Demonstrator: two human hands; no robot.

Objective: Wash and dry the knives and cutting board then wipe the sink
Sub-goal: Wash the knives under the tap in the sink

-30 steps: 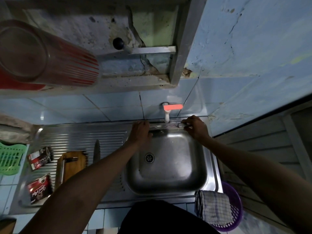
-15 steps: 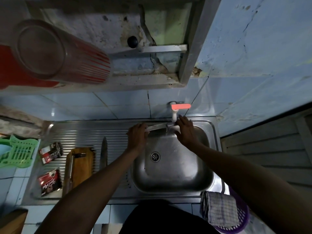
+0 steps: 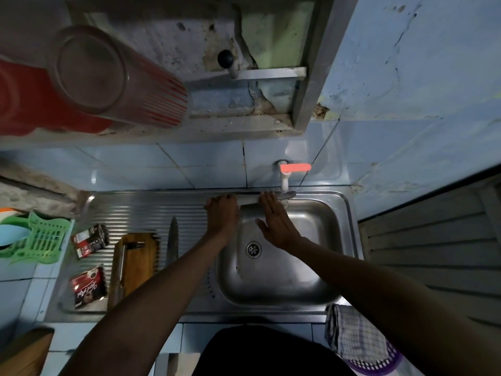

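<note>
**Knife Being Held Under the Tap at the Sink's Back Edge**

Now a knife (image 3: pixel 250 200) is being held level across the far rim of the sink (image 3: pixel 276 270), just below the white tap (image 3: pixel 284 180) with its orange-red lever. The left hand (image 3: pixel 222 215) is being kept curled round the handle end, its grip closed on it at the corner where the ribbed draining board meets the basin. The right hand (image 3: pixel 276 226) is being laid flat over the blade, fingers straight and spread, thumb pointing out to the left; its grip is not closed on anything, the fingers only pressing along the metal. The blade's far tip is showing beyond the right fingers, beneath the tap spout. Whether water is running cannot be told.

On the draining board to the left, a second knife (image 3: pixel 172 241) is lying with its point toward the wall, just beside a wooden cutting board (image 3: pixel 135 264). A long metal utensil is resting on that board's left side. Two dark red sachets (image 3: pixel 88 287) are lying further left, near a green plastic rack (image 3: pixel 40 237) on the tiled counter (image 3: pixel 16 297). A checked cloth (image 3: pixel 352 333) is being carried by a purple basket (image 3: pixel 379 362) at the sink's near right corner. The drain (image 3: pixel 253 248) is sitting in the basin floor between the two forearms.
</note>
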